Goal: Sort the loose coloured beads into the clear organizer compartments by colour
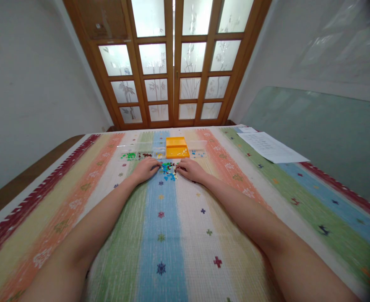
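A loose pile of tiny coloured pieces [168, 170], mostly blue and green with some brown and white, lies on the striped cloth. My left hand [146, 169] rests at the pile's left side, fingers curled and fingertips together near its edge. On the other side my right hand [189, 169] has its fingers bent in, touching or nearly touching the pieces. Whatever either hand pinches is too small to make out. Just beyond the hands stand an open yellow box [177, 147] with a few white pieces inside and a clear compartment box [121, 152] holding green, brown and yellow pieces.
Blue pieces [198, 154] lie in a clear section right of the yellow box. Printed paper sheets [267, 146] are at the table's right. A striped tablecloth [162, 251] covers the table. Wooden glass-paned doors [173, 84] stand behind; a pale green panel [323, 138] is at the right.
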Demonstrator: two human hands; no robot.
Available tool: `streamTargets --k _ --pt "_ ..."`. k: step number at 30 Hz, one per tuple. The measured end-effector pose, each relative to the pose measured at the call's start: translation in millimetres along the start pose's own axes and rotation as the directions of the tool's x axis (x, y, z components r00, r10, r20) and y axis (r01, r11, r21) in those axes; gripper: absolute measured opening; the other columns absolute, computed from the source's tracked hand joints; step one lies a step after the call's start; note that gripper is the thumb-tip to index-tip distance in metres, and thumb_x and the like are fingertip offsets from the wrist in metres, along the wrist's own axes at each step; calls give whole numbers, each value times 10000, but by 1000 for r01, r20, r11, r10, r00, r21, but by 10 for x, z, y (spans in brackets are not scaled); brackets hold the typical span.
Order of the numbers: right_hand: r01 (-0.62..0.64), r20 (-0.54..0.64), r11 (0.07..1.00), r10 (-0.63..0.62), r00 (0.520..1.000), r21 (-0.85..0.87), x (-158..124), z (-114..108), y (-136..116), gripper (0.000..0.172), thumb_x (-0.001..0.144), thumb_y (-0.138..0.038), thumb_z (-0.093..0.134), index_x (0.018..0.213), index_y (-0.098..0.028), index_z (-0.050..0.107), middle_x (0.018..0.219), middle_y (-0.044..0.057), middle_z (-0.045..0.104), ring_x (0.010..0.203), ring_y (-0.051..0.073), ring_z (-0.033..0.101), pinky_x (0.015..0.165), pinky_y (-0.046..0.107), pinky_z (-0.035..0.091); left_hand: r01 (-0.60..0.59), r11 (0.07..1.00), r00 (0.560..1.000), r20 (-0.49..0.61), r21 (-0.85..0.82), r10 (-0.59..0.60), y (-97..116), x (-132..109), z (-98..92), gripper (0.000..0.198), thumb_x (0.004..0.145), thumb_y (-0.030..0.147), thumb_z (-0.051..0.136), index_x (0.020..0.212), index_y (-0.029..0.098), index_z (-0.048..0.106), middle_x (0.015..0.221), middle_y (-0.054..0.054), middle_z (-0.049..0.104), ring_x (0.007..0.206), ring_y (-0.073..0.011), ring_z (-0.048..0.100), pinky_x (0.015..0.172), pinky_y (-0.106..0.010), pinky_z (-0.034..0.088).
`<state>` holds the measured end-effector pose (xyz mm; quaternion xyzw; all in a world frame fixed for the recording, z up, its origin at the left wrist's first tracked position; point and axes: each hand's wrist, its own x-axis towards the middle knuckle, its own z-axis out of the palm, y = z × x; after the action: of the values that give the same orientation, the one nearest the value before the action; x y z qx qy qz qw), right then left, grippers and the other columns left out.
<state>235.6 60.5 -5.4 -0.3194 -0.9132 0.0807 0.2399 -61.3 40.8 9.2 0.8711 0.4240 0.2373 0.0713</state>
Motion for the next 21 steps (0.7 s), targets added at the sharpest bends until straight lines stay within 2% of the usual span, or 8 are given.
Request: streamTargets --k 6,11,17,21 --pt "-7 2 1000 7 1000 1 1 2 2 199 1029 -305 586 1006 -212 761 968 70 689 953 196 600 846 304 419 -44 999 998 43 18 43 19 4 -13 278 962 268 549 1088 296 795 1124 -69 749 1087 -265 641 1035 -440 476" --pt "1 0 1000 -1 1000 9 -1 2 6 188 1024 -288 589 1010 -218 763 964 71 689 951 199 603 847 307 423 -27 1000 1000 14 -9 27 20 6 -3 272 956 277 557 1068 294 804 1113 -72 750 1086 -267 641 1037 -445 483" --pt "-11 8 1000 11 1000 -6 3 -1 2 189 1024 -293 591 1007 -222 765 964 68 687 946 198 598 836 304 413 48 999 993 -109 7 -47 -77 -7 -4 263 942 286 567 1055 260 803 1063 -87 751 1065 -281 643 1013 -459 486" --pt "-5 6 1000 5 1000 -10 5 -2 -1 200 1031 -300 581 1011 -220 764 969 69 691 936 198 599 829 305 413 140 990 960 -248 11 -133 -228 -12 -23 242 932 283 574 995 247 805 1047 -90 760 1027 -288 654 997 -461 480"
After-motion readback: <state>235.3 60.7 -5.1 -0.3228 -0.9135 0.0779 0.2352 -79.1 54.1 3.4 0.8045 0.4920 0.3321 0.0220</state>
